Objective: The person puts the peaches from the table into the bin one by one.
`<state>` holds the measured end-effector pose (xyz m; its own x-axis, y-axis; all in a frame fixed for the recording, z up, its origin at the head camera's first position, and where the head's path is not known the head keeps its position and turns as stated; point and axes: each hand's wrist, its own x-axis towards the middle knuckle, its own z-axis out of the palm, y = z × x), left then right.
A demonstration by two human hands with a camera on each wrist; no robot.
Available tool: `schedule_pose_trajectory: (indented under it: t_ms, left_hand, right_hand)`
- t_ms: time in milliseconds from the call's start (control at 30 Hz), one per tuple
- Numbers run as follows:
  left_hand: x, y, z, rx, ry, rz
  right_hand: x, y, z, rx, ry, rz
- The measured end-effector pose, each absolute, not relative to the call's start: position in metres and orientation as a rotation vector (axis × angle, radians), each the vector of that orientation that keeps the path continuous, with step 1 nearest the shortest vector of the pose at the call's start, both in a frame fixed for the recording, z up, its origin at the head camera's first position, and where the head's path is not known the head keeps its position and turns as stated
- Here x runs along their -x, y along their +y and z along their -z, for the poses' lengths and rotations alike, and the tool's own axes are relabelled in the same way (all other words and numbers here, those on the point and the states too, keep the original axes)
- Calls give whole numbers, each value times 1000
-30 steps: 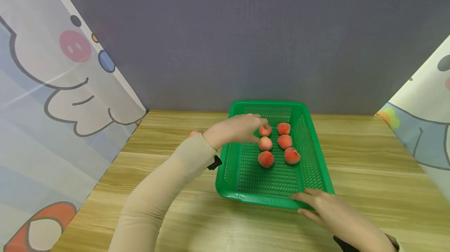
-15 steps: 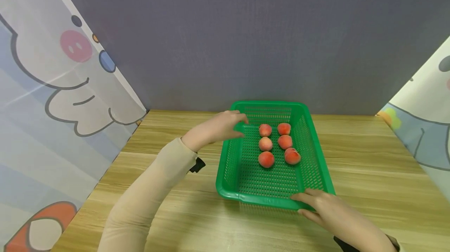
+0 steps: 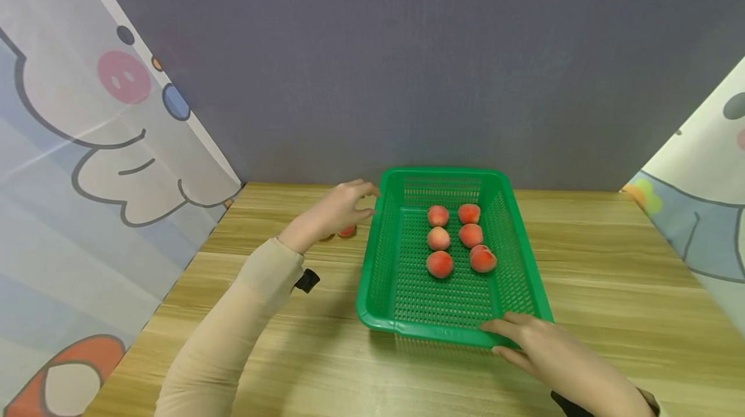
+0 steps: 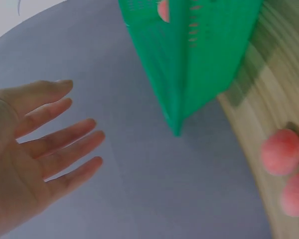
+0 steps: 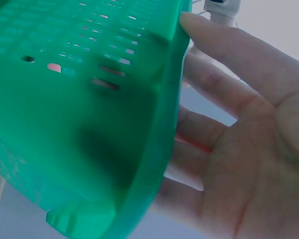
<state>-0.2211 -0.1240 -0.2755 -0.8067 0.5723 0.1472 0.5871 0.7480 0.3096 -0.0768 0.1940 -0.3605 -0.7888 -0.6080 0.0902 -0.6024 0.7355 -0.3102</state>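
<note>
My left hand (image 3: 333, 211) is over the table just left of the green plastic basket (image 3: 364, 297), fingers apart and holding nothing. Under and beside it on the table are peaches, one of them (image 3: 347, 231) partly covered by the hand in the head view. The left wrist view shows two peaches (image 4: 282, 152) there, beyond the empty fingers. At the basket's near right corner my right hand (image 3: 538, 342) grips the rim, fingers over it and thumb on the outer side. Inside the basket, several red peaches (image 3: 440, 264) lie in two rows toward the back and right.
The wooden table (image 3: 593, 275) runs back to a grey wall panel (image 3: 372, 68). Cartoon-printed sheets (image 3: 52, 165) hang at the left and right sides. The basket's raised walls stand between the left hand and the peaches inside.
My left hand has drawn back leftward from above the peaches in the basket to outside its left wall, its fingers free. The right hand stays on the rim; the basket has not visibly moved.
</note>
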Motion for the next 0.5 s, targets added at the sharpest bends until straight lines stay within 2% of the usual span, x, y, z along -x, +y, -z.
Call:
schedule_pose_trajectory:
  t_ms: [500]
  left_hand:
    - [245, -167, 321, 803, -2867, 632]
  right_hand:
    - [77, 194, 360, 1004, 2890, 489]
